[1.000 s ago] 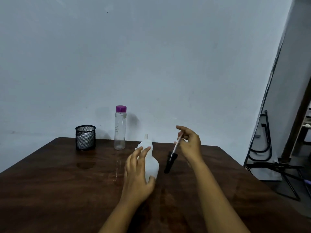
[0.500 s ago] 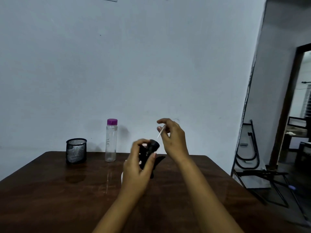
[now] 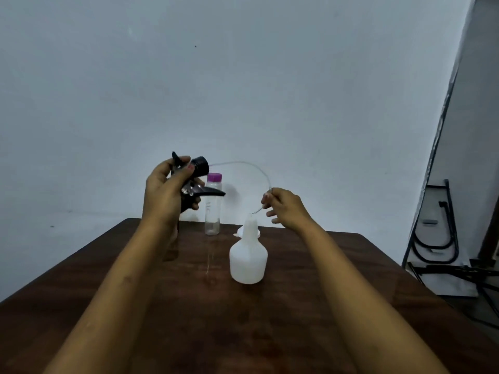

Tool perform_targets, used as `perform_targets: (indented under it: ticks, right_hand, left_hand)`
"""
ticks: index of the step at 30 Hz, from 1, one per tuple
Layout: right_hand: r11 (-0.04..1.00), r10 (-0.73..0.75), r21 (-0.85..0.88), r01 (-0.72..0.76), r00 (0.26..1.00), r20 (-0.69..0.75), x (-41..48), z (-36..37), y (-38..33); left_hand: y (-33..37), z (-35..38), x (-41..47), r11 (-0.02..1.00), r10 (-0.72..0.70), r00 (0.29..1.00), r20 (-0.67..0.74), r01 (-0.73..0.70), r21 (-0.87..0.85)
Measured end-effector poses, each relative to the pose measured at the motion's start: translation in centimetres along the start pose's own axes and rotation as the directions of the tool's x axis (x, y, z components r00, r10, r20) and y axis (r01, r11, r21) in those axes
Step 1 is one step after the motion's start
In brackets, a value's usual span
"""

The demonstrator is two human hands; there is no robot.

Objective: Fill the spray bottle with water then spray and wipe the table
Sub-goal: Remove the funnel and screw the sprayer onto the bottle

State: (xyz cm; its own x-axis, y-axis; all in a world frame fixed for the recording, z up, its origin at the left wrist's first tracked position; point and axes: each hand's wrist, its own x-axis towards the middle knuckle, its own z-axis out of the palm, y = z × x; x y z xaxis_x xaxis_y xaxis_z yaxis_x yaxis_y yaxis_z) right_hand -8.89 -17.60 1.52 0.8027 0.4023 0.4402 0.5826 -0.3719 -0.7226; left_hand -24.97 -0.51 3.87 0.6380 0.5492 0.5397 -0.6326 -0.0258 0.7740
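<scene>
A white spray bottle body (image 3: 248, 259) stands upright and uncapped on the dark wooden table (image 3: 351, 279). My left hand (image 3: 168, 194) is raised above the table's far left, shut on the black trigger sprayer head (image 3: 198, 182). A thin clear dip tube (image 3: 243, 163) arcs from the head over to my right hand (image 3: 286, 207), which pinches the tube near its free end. The tube's tip sits right at the bottle's neck (image 3: 250, 220). A clear water bottle with a purple cap (image 3: 212, 205) stands at the table's far edge, behind my left hand.
Something white and flat (image 3: 240, 232) lies just behind the spray bottle. A plain wall (image 3: 243, 76) rises behind the table. Black folded metal frames (image 3: 437, 233) lean against the wall on the floor to the right.
My left hand left the bottle body and took the sprayer head, lifting it up to the left. My right hand slid along the tube and lowered its tip to the bottle's neck.
</scene>
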Motion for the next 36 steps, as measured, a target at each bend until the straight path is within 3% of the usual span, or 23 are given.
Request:
perform_targets:
  ticks: [2, 4, 13, 23, 26, 30, 34, 36]
  right_hand:
    - [0.986, 0.033, 0.167, -0.030, 0.999, -0.013, 0.3, 0.6, -0.8]
    - [0.978, 0.046, 0.204, -0.041, 0.999, -0.022, 0.8, 1.2, -1.1]
    - [0.997, 0.082, 0.013, -0.082, 0.996, 0.029, 1.3, 2.4, 0.4]
    - [0.991, 0.112, -0.082, -0.103, 0.988, 0.110, 1.3, 3.1, 1.7]
    - [0.991, 0.105, -0.095, -0.091, 0.982, 0.156, 0.9, 2.9, 1.7]
    - [0.983, 0.155, -0.139, -0.121, 0.951, 0.268, 0.7, 1.9, 1.4]
    - [0.991, 0.124, 0.014, -0.131, 0.965, 0.230, 0.9, 1.4, 1.1]
    - [0.997, 0.079, 0.010, -0.082, 0.980, 0.183, 0.9, 1.7, 1.0]
  left_hand:
    - [0.9, -0.1, 0.4, 0.999, -0.038, 0.999, -0.002, 0.038, -0.037]
    - [1.4, -0.2, 0.6, 0.995, -0.080, 0.997, 0.001, 0.080, -0.065]
    - [0.5, -1.2, 0.5, 0.924, -0.332, 0.943, -0.010, 0.323, -0.205]
    - [-0.6, -1.4, 0.7, 0.916, -0.374, 0.927, -0.031, 0.364, -0.170]
    - [-1.0, -1.5, 0.8, 0.940, -0.339, 0.939, -0.055, 0.337, -0.050]
    - [-1.2, -1.6, 1.7, 0.929, -0.219, 0.975, -0.029, 0.217, 0.301]
    - [-0.6, -1.4, 2.7, 0.832, -0.163, 0.986, 0.045, 0.113, 0.543]
    - [-0.4, -0.9, 3.0, 0.802, -0.155, 0.984, 0.085, 0.075, 0.593]
